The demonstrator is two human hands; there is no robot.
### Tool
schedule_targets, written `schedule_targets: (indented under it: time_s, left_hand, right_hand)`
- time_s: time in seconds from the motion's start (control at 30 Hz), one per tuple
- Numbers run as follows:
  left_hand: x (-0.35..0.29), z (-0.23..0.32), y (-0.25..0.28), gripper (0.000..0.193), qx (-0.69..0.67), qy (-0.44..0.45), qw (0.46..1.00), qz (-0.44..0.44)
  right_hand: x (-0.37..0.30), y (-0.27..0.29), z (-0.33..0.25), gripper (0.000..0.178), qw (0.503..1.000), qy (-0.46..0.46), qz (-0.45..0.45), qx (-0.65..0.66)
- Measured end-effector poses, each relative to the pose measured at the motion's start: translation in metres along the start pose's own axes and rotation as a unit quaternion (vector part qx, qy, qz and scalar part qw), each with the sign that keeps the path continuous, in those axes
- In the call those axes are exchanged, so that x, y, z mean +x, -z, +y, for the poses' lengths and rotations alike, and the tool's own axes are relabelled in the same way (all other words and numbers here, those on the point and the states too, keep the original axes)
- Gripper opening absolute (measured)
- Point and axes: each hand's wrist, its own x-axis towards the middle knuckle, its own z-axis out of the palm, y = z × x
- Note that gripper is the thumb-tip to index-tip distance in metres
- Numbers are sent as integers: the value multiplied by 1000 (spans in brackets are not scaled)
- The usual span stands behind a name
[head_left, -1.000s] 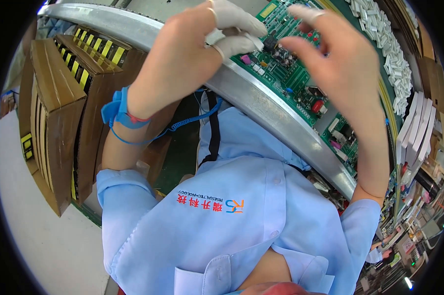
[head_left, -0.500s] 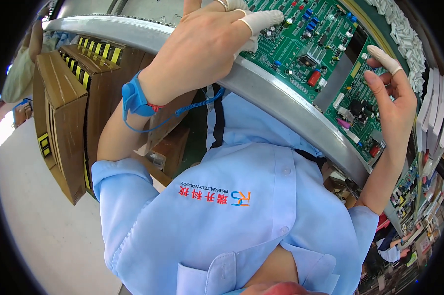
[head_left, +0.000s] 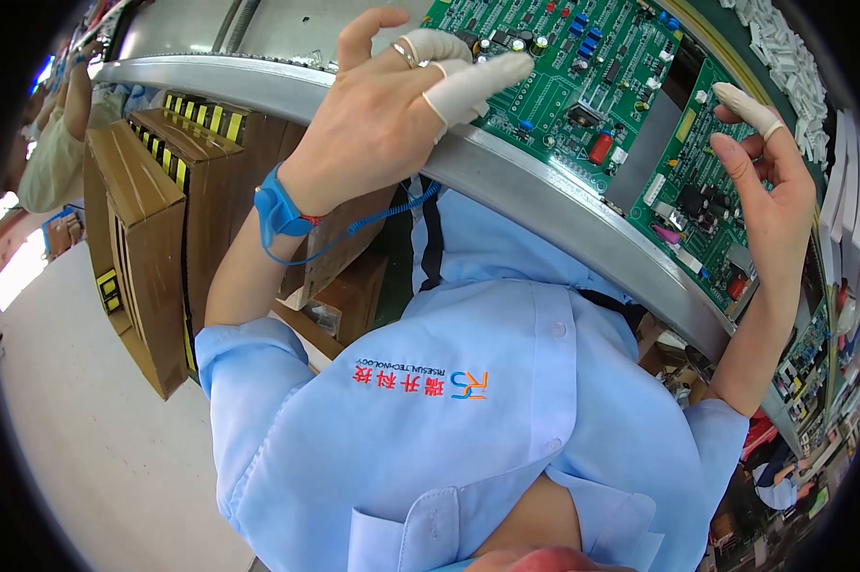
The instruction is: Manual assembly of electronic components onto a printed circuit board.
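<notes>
Board (head_left: 554, 95) lies beside the metal rail (head_left: 556, 188), its far edge cut off; the left hand (head_left: 396, 119), fingers splayed, hides its left end (thumb obscured, so any pinch I cannot tell). A bare grey strip (head_left: 651, 140) separates the second board (head_left: 692, 186), overlapped by the right hand (head_left: 773, 176), thumb and forefinger apart.

An electronics assembly workshop is indicated. Green circuit boards (head_left: 535, 105), densely populated with soldered-type components, are laid along a metal-edged workbench (head_left: 582, 195). Static is guarded against with a blue antistatic wrist strap (head_left: 279, 212), from which a coiled cord (head_left: 392, 212) is run, and fingertips are covered by white finger cots (head_left: 477, 88). Small white parts (head_left: 787, 71) are heaped beyond the boards. Cardboard cartons (head_left: 153, 276) are stacked at the left, and a co-worker (head_left: 60, 170) is seen farther off.
</notes>
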Motion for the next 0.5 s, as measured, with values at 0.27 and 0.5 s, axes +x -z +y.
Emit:
schedule_targets:
  time_s: [0.27,0.5]
  left_hand:
    - [30,-54,68,38,-84,184,959,201]
    - [88,-170,77,26,30,231,949,212]
  right_hand:
    - [6,24,20,33,999,-6,31,-19]
    - [14,48,48,33,996,-77,44,19]
